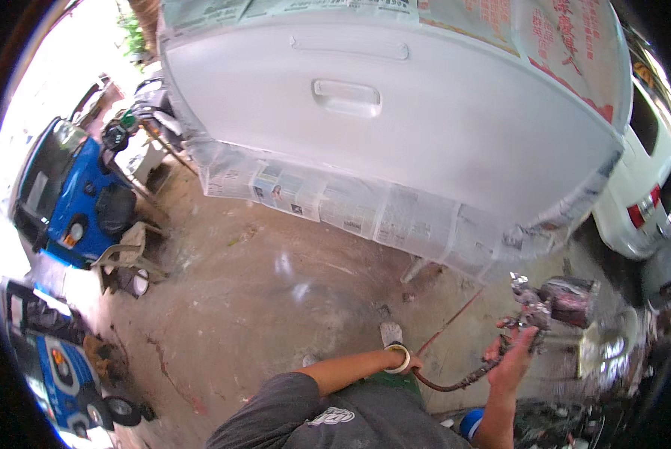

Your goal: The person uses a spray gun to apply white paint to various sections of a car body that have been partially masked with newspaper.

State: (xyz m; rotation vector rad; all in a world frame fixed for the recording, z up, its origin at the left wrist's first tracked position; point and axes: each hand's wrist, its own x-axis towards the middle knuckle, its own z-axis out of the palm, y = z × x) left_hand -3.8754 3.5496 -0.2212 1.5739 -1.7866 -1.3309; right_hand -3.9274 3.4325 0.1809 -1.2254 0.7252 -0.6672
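Observation:
My right hand (516, 361) is wrapped round the handle of a paint-smeared spray gun (534, 308). Its dark, stained cup (572, 301) juts out to the right. From the gun's lower end a reddish-brown air hose (455, 388) loops back toward my body. There my left hand (413, 364), below a pale bangle at the wrist, is closed round the hose, its fingers partly hidden. Ahead stands a vehicle's tailgate (462, 112), coated pale grey-white, with a recessed handle (347, 98). The gun is below and to the right of this panel, apart from it.
Masking newspaper (350, 213) hangs along the panel's lower edge, and printed sheets (567, 52) cover its top. A white car (627, 194) stands close on the right. Blue vehicles (69, 194) and a plastic chair (131, 251) are at left. The hose also runs across the concrete floor (238, 322).

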